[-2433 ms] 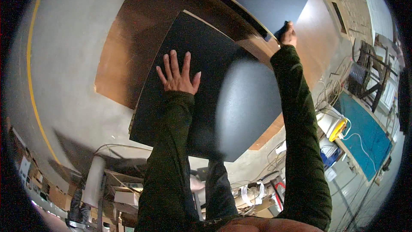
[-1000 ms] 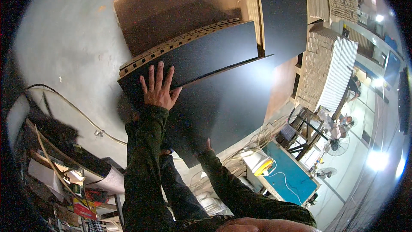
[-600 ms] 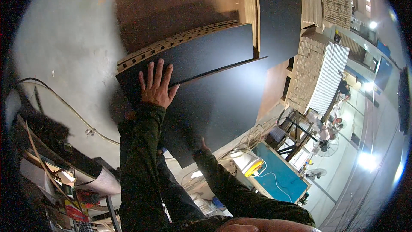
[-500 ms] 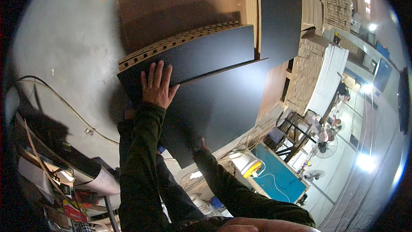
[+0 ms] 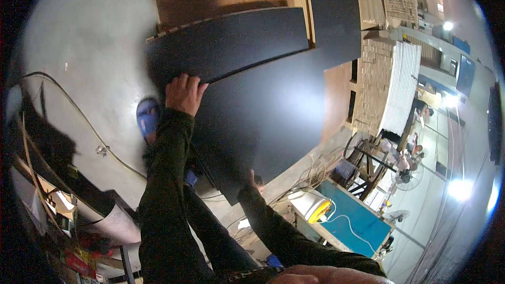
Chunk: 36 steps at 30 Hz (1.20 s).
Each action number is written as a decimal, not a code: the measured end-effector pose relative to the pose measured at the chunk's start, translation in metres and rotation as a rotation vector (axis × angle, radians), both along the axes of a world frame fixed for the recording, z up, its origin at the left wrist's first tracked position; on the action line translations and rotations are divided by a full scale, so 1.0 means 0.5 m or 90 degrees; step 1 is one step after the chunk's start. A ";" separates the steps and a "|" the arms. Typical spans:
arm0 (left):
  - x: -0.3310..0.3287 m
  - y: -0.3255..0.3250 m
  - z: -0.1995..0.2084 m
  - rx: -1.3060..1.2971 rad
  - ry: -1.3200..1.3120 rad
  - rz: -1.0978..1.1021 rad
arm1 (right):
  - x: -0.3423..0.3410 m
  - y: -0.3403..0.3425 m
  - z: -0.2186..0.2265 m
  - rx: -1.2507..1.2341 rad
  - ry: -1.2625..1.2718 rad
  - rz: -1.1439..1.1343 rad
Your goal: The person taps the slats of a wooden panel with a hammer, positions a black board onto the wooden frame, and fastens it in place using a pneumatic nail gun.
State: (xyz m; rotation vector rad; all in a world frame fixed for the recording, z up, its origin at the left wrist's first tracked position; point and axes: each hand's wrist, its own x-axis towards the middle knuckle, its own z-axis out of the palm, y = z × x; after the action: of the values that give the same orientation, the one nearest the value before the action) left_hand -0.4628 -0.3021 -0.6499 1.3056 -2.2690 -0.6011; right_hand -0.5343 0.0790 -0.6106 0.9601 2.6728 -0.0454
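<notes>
The left hand [image 5: 183, 96] is curling at the near black panel's [image 5: 263, 110] far-left corner, hold unclear; the right hand [image 5: 256, 183] is gripping its near edge, thumb uppermost. Two more panels [image 5: 236, 32] are lying beyond.

This looks like a workshop: black panels [image 5: 268, 110], tall stacks of boards [image 5: 372, 87], a grey floor [image 5: 94, 26] with trailing cables [image 5: 102, 150], a blue worktop [image 5: 353, 221], fans [image 5: 405, 174] and bright lamps [image 5: 460, 190].
</notes>
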 end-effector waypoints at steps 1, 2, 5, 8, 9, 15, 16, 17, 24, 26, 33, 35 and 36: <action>0.011 0.032 -0.033 -0.025 0.025 0.017 | 0.017 0.040 -0.015 -0.061 0.000 -0.027; 0.010 0.057 -0.026 -0.026 0.032 0.006 | 0.023 0.083 -0.023 -0.127 0.000 -0.045; 0.070 0.082 0.015 0.003 -0.041 -0.028 | 0.064 0.159 -0.037 -0.312 -0.031 -0.084; 0.121 0.128 0.010 0.000 -0.058 -0.026 | 0.058 0.227 -0.016 -0.388 -0.038 -0.093; 0.117 0.143 0.004 -0.006 -0.049 -0.035 | 0.027 0.277 -0.006 -0.394 -0.027 -0.098; 0.281 0.326 -0.036 0.200 -0.140 -0.012 | 0.053 0.320 0.176 -0.343 -0.033 -0.023; 0.366 0.372 -0.037 0.245 -0.179 -0.039 | 0.061 0.257 0.318 -0.290 -0.207 0.070; 0.330 0.364 0.065 0.017 -0.084 0.012 | 0.048 0.256 0.408 -0.045 -0.254 0.125; 0.404 0.389 0.297 0.590 -0.266 -0.191 | 0.039 0.493 0.562 -0.670 -0.143 -0.001; 0.375 0.319 0.494 0.761 -0.291 -0.121 | -0.004 0.428 0.591 -0.885 -0.214 -0.268; 0.493 0.420 1.006 0.527 -0.309 0.103 | -0.070 0.254 0.634 -0.708 -0.262 0.243; 0.546 0.520 1.042 0.361 -0.208 0.221 | -0.087 0.243 0.662 -0.711 -0.247 0.334; 0.575 0.552 1.072 0.300 -0.163 0.285 | -0.083 0.224 0.672 -0.717 -0.243 0.375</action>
State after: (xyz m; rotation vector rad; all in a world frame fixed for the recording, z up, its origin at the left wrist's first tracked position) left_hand -0.1753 -0.0261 -0.1141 2.1503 -1.9748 -0.8728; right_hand -0.5760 0.1910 -0.2747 -0.1645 1.9421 -0.9798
